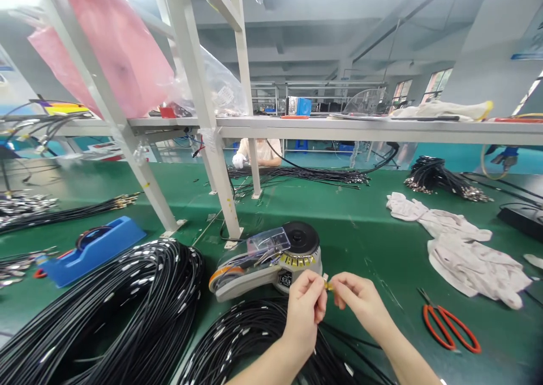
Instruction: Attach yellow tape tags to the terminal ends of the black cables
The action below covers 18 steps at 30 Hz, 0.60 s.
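My left hand is closed, thumb against fingers, on what looks like a cable end; only a small pale tip shows above the fingertips. Right beside it, my right hand pinches a small piece of yellow tape against that tip. Just behind both hands stands a tape dispenser with a round black top and yellow tape pieces around its rim. A coil of black cables with white marks lies under my left forearm, partly hidden by it.
Another coil of black cables and a blue tape holder are at left. Red-handled scissors and white gloves lie right. Shelf posts rise from the green table. A co-worker sits across.
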{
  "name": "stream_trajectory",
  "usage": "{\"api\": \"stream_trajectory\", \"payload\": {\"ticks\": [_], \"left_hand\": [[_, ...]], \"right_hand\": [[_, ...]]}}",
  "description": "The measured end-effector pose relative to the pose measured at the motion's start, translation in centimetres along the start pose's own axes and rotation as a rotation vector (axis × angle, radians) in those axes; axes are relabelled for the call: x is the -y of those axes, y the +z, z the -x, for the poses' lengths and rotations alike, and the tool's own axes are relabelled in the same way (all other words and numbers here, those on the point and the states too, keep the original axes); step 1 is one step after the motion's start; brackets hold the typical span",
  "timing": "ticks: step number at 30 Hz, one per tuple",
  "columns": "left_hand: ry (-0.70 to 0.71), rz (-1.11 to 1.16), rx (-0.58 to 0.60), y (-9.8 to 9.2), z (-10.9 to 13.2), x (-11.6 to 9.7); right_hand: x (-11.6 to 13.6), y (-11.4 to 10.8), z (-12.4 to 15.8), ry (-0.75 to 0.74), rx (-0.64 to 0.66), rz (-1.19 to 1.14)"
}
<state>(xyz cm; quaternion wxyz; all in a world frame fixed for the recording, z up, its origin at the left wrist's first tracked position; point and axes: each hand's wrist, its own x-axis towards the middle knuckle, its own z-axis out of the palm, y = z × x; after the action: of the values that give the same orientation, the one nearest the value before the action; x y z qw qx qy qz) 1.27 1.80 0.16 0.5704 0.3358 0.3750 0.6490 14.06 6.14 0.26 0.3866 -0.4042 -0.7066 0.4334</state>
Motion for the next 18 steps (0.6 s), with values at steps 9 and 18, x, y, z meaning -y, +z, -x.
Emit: {"api": "stream_trajectory", "payload": {"ticks": [9, 18], "left_hand": [[-0.040, 0.070, 0.069, 0.1, 0.1, -0.4], [-0.047, 0.100, 0.072, 0.4, 0.3, -0.4]], "right_hand": [[1.5, -0.2, 0.8, -0.033, -0.018, -0.284], [1.8, 0.3, 0.8, -0.018, -0.089, -0.223]]}}
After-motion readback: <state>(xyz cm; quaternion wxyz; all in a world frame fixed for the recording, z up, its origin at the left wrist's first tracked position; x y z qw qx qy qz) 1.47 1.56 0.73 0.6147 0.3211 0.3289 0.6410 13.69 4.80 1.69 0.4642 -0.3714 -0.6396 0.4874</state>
